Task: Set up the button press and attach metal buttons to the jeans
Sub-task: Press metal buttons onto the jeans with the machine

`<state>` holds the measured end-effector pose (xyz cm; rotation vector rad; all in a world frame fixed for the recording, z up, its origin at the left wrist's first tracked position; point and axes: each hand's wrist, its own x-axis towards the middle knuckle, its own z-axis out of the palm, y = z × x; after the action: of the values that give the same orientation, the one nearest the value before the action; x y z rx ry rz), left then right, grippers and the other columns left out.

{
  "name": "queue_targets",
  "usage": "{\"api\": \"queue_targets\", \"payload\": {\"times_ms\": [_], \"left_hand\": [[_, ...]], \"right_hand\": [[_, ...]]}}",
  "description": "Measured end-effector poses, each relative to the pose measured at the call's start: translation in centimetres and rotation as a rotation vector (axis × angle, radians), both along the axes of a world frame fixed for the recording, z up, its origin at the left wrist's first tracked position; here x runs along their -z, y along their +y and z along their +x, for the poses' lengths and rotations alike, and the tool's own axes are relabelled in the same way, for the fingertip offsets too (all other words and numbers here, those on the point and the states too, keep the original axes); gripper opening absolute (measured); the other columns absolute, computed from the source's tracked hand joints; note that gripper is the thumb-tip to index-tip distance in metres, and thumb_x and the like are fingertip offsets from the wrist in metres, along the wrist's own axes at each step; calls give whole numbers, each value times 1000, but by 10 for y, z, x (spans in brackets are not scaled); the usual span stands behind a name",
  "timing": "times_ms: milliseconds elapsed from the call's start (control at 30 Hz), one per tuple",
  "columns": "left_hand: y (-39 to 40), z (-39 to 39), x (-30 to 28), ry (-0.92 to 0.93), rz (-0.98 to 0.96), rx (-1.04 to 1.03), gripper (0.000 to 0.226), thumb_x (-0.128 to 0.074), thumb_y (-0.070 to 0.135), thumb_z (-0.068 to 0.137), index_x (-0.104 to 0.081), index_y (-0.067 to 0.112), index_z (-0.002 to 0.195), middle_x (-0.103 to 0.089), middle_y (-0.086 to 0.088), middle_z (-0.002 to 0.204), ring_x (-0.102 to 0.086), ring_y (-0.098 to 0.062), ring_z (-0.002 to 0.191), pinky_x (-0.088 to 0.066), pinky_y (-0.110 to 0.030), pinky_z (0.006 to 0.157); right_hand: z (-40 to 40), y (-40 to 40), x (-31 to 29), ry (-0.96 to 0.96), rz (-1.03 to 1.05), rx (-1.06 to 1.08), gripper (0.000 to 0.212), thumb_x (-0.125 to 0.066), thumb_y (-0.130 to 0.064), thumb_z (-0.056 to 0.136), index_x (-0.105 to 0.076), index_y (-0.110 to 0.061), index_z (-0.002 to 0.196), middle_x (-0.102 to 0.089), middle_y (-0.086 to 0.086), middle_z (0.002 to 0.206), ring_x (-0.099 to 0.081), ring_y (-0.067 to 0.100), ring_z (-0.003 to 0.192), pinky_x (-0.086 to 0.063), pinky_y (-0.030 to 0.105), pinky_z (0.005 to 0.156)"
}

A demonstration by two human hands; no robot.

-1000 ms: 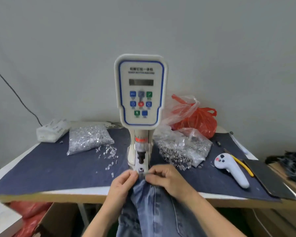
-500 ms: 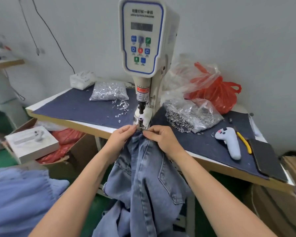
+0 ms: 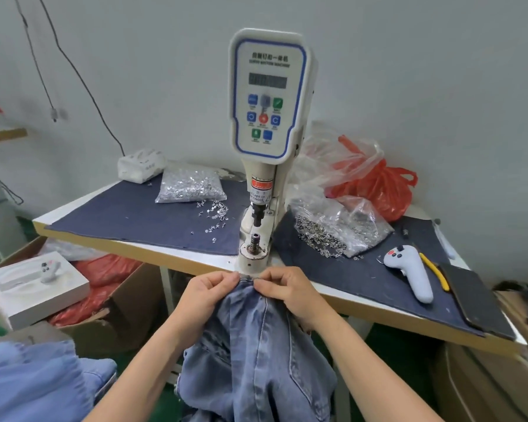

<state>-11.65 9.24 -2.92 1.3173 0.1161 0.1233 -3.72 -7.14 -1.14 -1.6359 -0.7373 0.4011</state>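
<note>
Up and to the left of the hands lies a clear bag [image 3: 191, 187] full of shiny little metal pieces, with some loose pieces [image 3: 215, 213] spilled next to it on the dark cloth. Up and to the right of the hands, another clear bag [image 3: 345, 226] holds small metal rings, and many have poured out of its open side. Behind it sits a red bag [image 3: 381, 190]; what is inside cannot be seen. Down to the left of the hands, a cardboard box [image 3: 110, 318] holds red plastic and a white box [image 3: 34, 287].

The left hand [image 3: 208, 292] and the right hand [image 3: 287, 289] each pinch the top edge of the jeans [image 3: 256, 354], knuckles up, fingers curled tight. The hands sit close together, just below the base of the button press [image 3: 267, 141]. The jeans hang down from the hands, below the table edge.

The fingertips are tucked into the cloth and hard to see. The bottom of the jeans is cut off.
</note>
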Motion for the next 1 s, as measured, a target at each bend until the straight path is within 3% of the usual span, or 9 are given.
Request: {"api": "queue_targets", "payload": {"times_ms": [200, 233, 300, 367, 433, 533, 600, 767, 1000], "left_hand": [[-25, 11, 5, 10, 49, 27, 23, -69, 34, 74, -71, 13, 66, -68, -9, 69, -63, -16, 61, -49, -21, 55], [-30, 14, 5, 13, 35, 36, 23, -72, 32, 74, -70, 12, 64, -67, -9, 67, -62, -15, 59, -48, -20, 54], [-38, 20, 5, 14, 23, 41, 26, -79, 32, 72, -68, 9, 65, -64, -10, 65, -58, -14, 57, -47, -19, 53], [-44, 27, 1, 33, 8, 43, 28, -77, 33, 66, -67, 7, 66, -62, -13, 64, -57, -16, 55, -47, -20, 52], [-49, 34, 0, 60, -16, 35, 28, -77, 31, 65, -67, 5, 66, -61, -16, 65, -56, -17, 55, -47, -21, 52], [-55, 43, -2, 69, -44, -1, 27, -80, 21, 70, -64, 1, 66, -57, -16, 67, -53, -18, 54, -45, -21, 52], [-59, 45, -2, 71, -76, -1, 27, -81, 23, 69, -63, 3, 65, -56, -14, 64, -52, -17, 53, -45, -21, 51], [-67, 48, -2, 50, -135, 51, 44, -90, 41, 53, -61, 8, 60, -53, -9, 59, -48, -14, 51, -42, -19, 50], [-60, 40, -7, 32, -129, 111, 44, -90, 42, 52, -64, 8, 61, -56, -10, 63, -51, -16, 55, -43, -22, 54]], "right_hand": [[41, -33, 3, 4, -158, -187, 18, -64, -19, 89, -73, -33, 81, -71, -14, 78, -63, -1, 73, -47, 13, 69], [54, -41, 4, -20, -125, -100, 17, -64, -19, 89, -73, -34, 84, -72, -13, 82, -66, 2, 75, -49, 14, 66], [87, -59, 9, -195, -126, 268, 14, -62, -17, 90, -71, -27, 90, -69, -10, 87, -65, 8, 77, -47, 12, 64], [117, -74, 15, -400, -353, 551, 4, -60, -17, 90, -63, -20, 90, -57, -1, 88, -53, 13, 79, -35, 16, 66], [137, -77, 24, -435, -544, 546, 13, -60, -22, 91, -51, -16, 85, -46, 4, 88, -42, 19, 81, -26, 23, 67], [148, -69, 30, -426, -623, 480, 21, -57, -26, 93, -62, -7, 98, -50, 10, 102, -46, 23, 93, -33, 28, 78], [150, -67, 31, -459, -626, 478, 23, -55, -24, 94, -66, -5, 100, -55, 11, 104, -48, 25, 101, -34, 31, 84], [142, -68, 36, -489, -560, 537, 22, -48, -14, 97, -67, -2, 99, -59, 12, 101, -49, 24, 101, -36, 32, 85], [136, -68, 34, -562, -524, 643, 21, -46, -13, 97, -65, -7, 104, -62, 8, 104, -54, 24, 98, -44, 34, 74]]}}
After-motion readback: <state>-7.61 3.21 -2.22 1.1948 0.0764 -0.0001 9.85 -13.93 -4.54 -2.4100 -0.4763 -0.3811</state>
